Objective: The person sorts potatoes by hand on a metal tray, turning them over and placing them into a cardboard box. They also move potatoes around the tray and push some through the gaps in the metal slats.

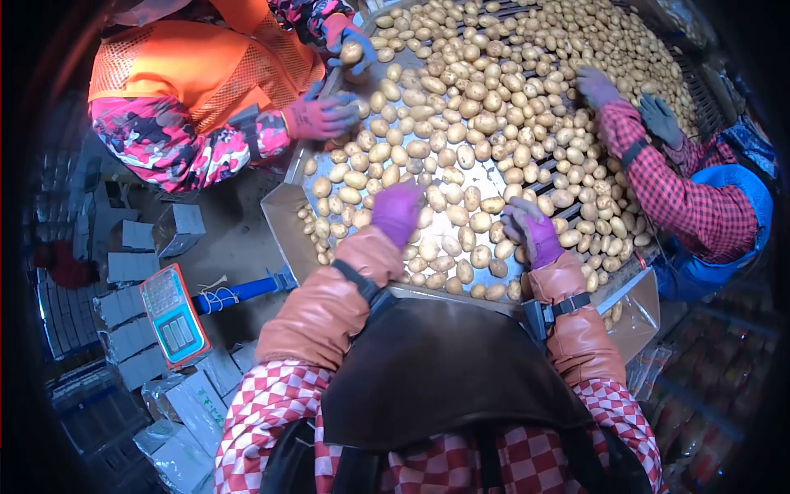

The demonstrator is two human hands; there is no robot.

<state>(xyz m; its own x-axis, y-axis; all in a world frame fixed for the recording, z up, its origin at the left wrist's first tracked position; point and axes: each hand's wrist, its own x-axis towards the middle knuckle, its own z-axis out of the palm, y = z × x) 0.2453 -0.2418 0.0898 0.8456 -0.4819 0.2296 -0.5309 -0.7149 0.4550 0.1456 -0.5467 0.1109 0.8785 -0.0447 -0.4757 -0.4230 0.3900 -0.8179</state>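
My left hand (398, 212), in a purple glove, reaches over the potatoes (455, 198) near the front of a metal sorting table. Its fingers are blurred and partly hidden behind the back of the hand, so a grip cannot be made out. To the right, my right hand (532, 231) wears a purple and grey glove. Its fingers are apart and bent over potatoes beside it, with nothing visibly gripped. Loose potatoes lie around both hands, and bright metal (480, 175) shows between them.
A co-worker in an orange vest (206, 70) at left holds a potato (351, 53). Another in a checked sleeve (671, 193) works at right. Cardboard boxes (260, 218) adjoin the table's front corners. A scale (174, 316) on a blue post and cartons (197, 403) stand lower left.
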